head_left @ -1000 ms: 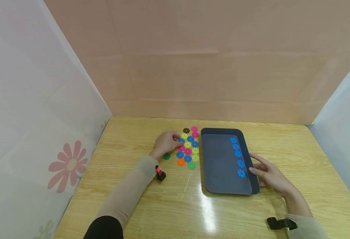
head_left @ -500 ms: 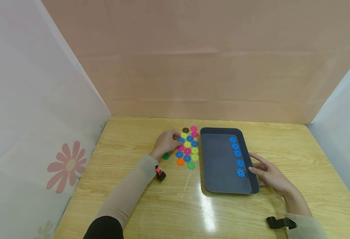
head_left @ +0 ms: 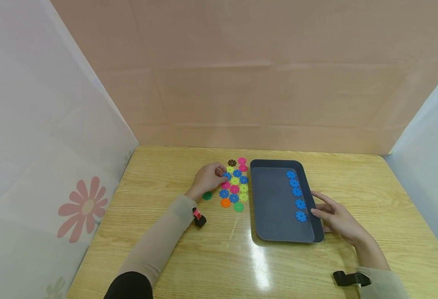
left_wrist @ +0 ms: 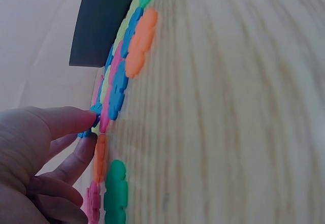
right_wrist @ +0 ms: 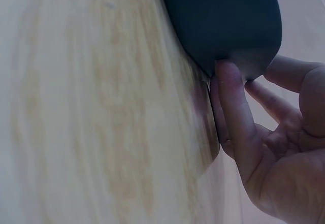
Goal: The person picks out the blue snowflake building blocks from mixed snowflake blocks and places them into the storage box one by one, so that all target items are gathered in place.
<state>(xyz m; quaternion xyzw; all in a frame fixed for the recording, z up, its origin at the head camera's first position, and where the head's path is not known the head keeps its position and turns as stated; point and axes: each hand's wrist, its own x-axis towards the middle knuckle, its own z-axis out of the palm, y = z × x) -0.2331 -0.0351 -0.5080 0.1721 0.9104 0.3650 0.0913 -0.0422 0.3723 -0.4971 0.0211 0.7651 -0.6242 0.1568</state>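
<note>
Between the thumb and a fingertip of my left hand [head_left: 207, 181], a blue flower-shaped disc [left_wrist: 95, 113] is pinched at the left side of a cluster of similar discs. Pink discs [head_left: 234, 189], yellow discs [head_left: 243, 197] and other blue ones lie around it on the table. My right hand [head_left: 336, 218] holds the right wall of a dark grey tray [head_left: 279, 236]; its thumb [right_wrist: 231, 89] lies against the tray's wall, with other fingers partly hidden behind. Inside the tray, several blue discs [head_left: 300, 204] form a column along the right side.
A dark green disc [head_left: 207, 195] lies by the left wrist. Orange [head_left: 225, 203] and light green [head_left: 238, 207] discs mark the cluster's near end, a brown disc [head_left: 232, 162] its far end. The wooden table [head_left: 219, 257] meets upright panels at the back and sides.
Both hands stay nearly in place, the left at the blue disc and the right at the tray. The head view shifts very slightly.
</note>
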